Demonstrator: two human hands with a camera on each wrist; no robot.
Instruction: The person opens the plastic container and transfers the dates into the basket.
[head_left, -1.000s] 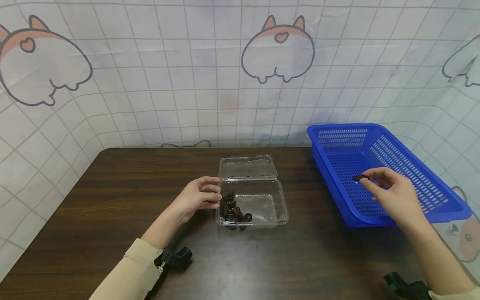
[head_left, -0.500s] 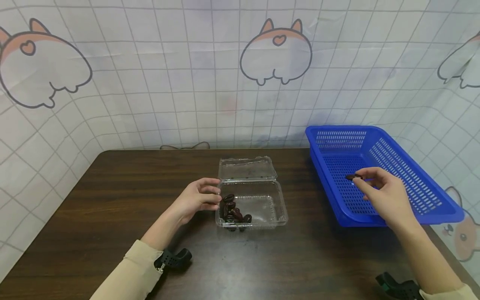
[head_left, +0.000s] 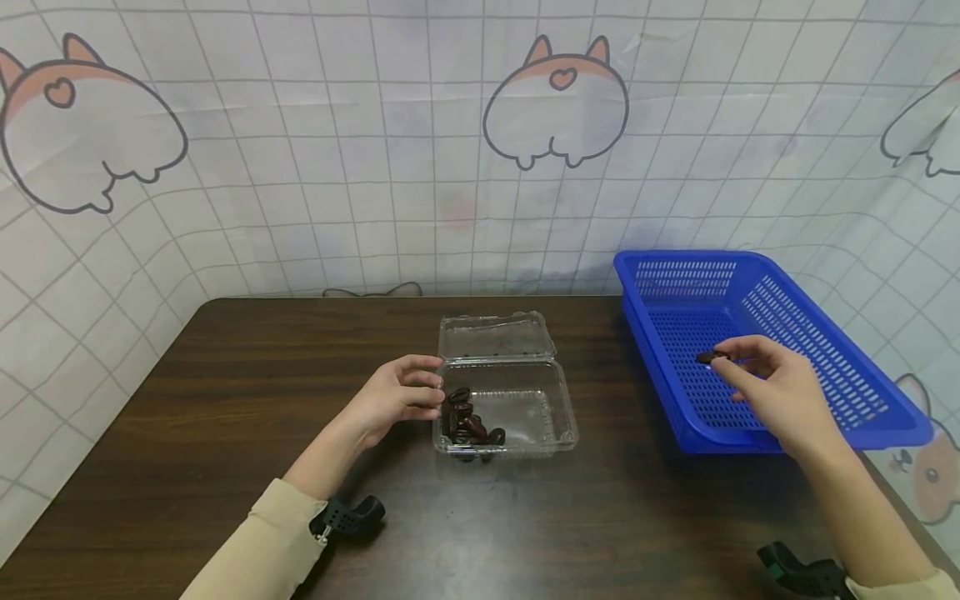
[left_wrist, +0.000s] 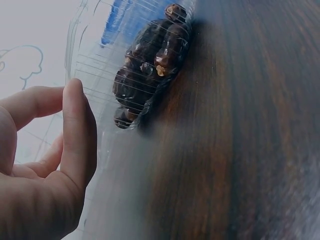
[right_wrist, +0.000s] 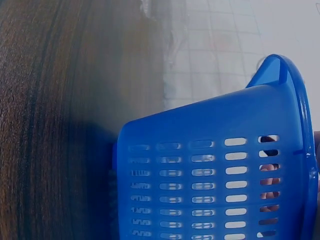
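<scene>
My left hand (head_left: pixel 390 398) touches the left side of a clear plastic clamshell box (head_left: pixel 534 408), its fingers relaxed at the rim. Several dark brown dates (head_left: pixel 468 421) are heaped at the left inside the box, and its lid (head_left: pixel 495 337) is folded back. Through the wall, the left wrist view shows these wrinkled, glossy dates (left_wrist: pixel 137 80) near the fingertips. Over the blue plastic basket (head_left: pixel 652 362), my right hand (head_left: pixel 780 387) pinches one date (head_left: pixel 705 357) between thumb and fingers. From the right wrist, the basket's slotted wall (right_wrist: pixel 200 120) hides most of that hand.
The blue basket stands at the table's right end, against the grid-patterned wall cloth (head_left: pixel 360 167). Dark brown wood table top (head_left: pixel 225 400) lies around the box. A black wrist-camera mount (head_left: pixel 348 517) sits below the left hand.
My right hand, pinching the date, shifts only slightly over the basket. My left hand stays at the box's side, and the box and its dates keep their place.
</scene>
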